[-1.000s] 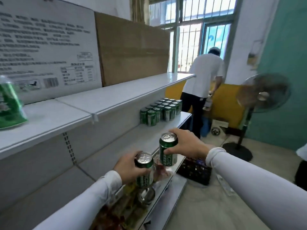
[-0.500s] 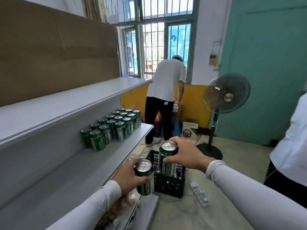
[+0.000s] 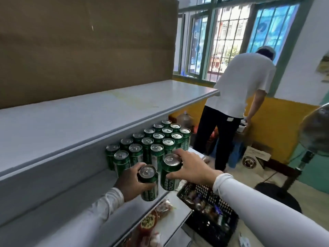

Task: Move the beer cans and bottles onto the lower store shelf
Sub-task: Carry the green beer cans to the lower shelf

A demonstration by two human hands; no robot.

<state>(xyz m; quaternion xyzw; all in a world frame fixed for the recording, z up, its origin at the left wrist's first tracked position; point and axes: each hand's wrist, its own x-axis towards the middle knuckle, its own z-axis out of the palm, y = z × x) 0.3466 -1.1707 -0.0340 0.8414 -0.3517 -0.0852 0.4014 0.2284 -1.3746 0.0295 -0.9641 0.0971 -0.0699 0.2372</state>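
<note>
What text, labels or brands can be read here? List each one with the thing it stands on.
"NGTAO": on the can in the right hand, first letters hidden.
"NGTAO", less sharp: on the can in the left hand.
"TS": partial, on a can in the group of cans on the shelf; other labels there blurred.
Printed emblem on the cardboard box on the floor: too blurred to read.
Snack packets below: unreadable.

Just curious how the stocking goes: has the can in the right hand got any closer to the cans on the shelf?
Yes. The can in the right hand has moved toward the block of cans and now sits right by its front row.
</note>
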